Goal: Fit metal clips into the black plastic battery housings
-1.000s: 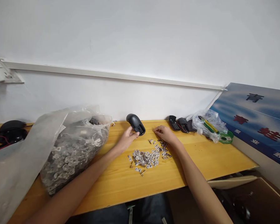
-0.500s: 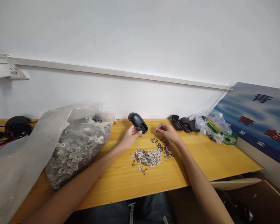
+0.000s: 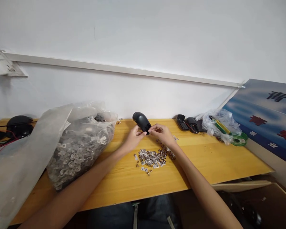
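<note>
A black curved plastic casing (image 3: 141,120) with a slotted compartment at its lower end stands tilted above the table. My left hand (image 3: 132,138) is closed on its lower left side, thumb near the bottom edge. My right hand (image 3: 162,134) is pinched at the compartment, fingertips touching the casing's lower right edge. The small metal piece seen earlier in those fingers is now hidden by them. Below both hands lies a pile of silvery metal contact pieces (image 3: 149,157), with darker small springs or contacts (image 3: 165,152) along its right side, partly behind my right wrist.
A large clear plastic bag (image 3: 78,152) full of metal pieces fills the left side. More black casings (image 3: 192,124) lie by the wall, beside a plastic bag with yellow-green pliers (image 3: 219,126) and a green spool (image 3: 239,140). An open cardboard box (image 3: 250,190) sits below the right edge.
My right hand has moved left with the small metal piece, from above the parts to the casing's compartment. My left hand still holds the casing. The view has shifted slightly.
</note>
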`<state>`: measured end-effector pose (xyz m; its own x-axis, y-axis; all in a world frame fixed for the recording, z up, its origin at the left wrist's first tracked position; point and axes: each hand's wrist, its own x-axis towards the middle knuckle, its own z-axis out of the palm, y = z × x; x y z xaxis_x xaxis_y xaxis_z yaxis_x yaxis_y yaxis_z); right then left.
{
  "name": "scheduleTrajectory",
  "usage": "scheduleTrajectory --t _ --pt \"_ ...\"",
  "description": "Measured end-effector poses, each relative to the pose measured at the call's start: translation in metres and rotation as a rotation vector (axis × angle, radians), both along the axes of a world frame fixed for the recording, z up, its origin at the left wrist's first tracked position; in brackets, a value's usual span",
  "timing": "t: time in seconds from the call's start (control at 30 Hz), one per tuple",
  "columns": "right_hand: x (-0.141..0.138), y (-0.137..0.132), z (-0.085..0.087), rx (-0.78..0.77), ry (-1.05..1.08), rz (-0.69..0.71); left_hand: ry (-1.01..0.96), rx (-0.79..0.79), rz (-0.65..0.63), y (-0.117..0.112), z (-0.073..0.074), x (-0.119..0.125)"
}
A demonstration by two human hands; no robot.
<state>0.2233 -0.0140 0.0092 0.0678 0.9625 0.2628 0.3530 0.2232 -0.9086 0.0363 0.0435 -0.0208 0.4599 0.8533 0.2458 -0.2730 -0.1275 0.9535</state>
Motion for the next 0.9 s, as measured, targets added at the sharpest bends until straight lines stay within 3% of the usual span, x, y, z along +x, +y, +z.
scheduleTrajectory --t 0.53,0.73,0.9 --pt "-0.006 0.001 -0.01 0.065 -0.088 -0.144 -0.048 -0.044 -0.035 -0.002 0.003 -0.002" --pt "-0.003 -0.005 -0.005 0.008 -0.132 -0.045 -0.052 -0.056 -0.028 -0.004 0.002 -0.001" --pt "0.005 -0.009 -0.004 0.133 -0.365 -0.033 -0.029 -0.038 -0.019 -0.004 0.002 -0.001"
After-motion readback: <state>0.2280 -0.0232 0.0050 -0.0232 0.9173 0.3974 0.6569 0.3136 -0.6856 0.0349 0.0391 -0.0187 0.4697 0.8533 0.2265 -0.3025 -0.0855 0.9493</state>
